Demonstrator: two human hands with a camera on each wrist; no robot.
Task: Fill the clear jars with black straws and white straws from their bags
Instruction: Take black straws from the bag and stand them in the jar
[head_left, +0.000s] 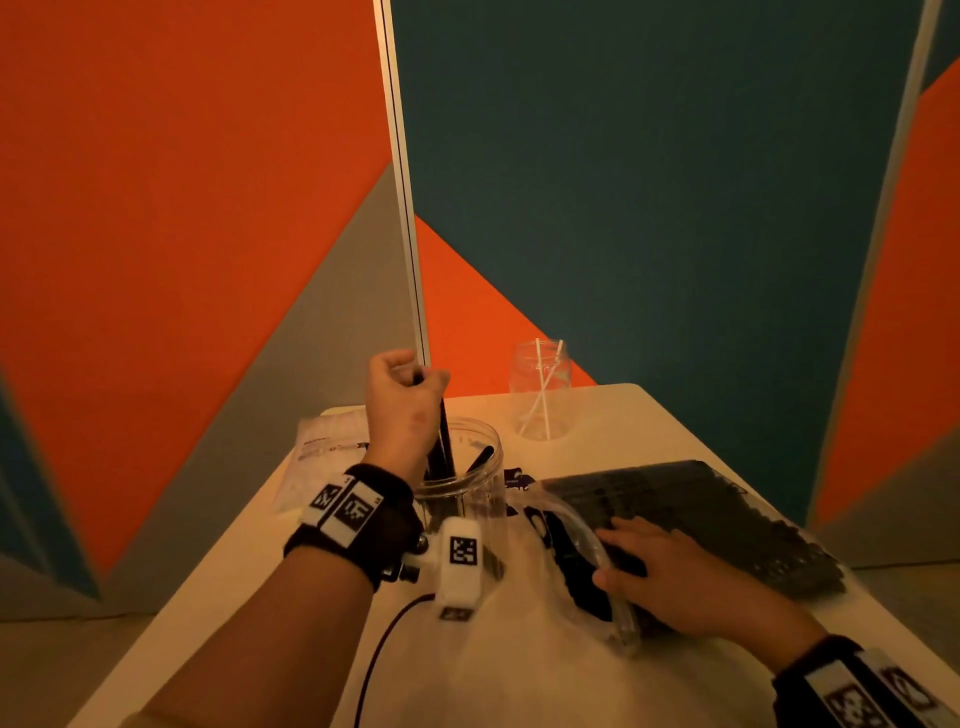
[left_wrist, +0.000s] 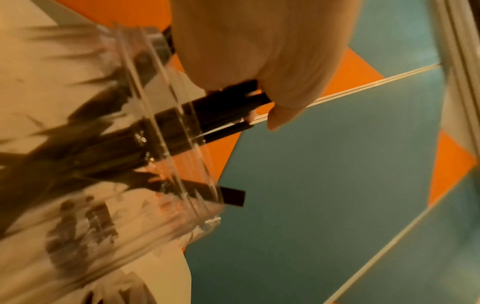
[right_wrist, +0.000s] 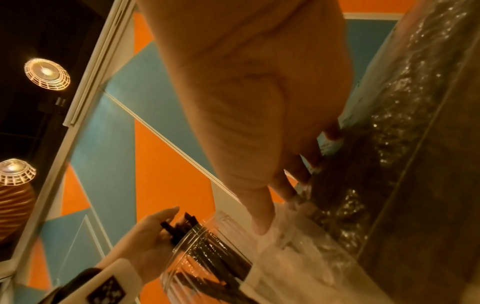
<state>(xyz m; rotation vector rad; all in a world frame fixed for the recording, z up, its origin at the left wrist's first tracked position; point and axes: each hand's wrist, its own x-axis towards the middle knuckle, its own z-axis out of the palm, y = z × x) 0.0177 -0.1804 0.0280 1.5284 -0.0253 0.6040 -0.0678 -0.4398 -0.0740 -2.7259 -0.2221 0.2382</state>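
Observation:
My left hand (head_left: 408, 387) grips a small bundle of black straws (head_left: 442, 441) from above, their lower ends inside the near clear jar (head_left: 470, 491). In the left wrist view my left hand (left_wrist: 270, 78) holds the black straws (left_wrist: 223, 102) at the mouth of the jar (left_wrist: 171, 144), and one more straw leans out. My right hand (head_left: 649, 566) lies with its fingers stretched out at the open end of the bag of black straws (head_left: 717, 509). In the right wrist view its fingers (right_wrist: 298, 170) touch the bag (right_wrist: 389, 164). A far jar (head_left: 540, 395) holds two white straws.
The bag of white straws (head_left: 317, 457) lies at the back left of the table (head_left: 519, 675), behind my left wrist. A black cable (head_left: 379, 660) runs along the table's near side. Orange, grey and teal partition panels stand close behind the table.

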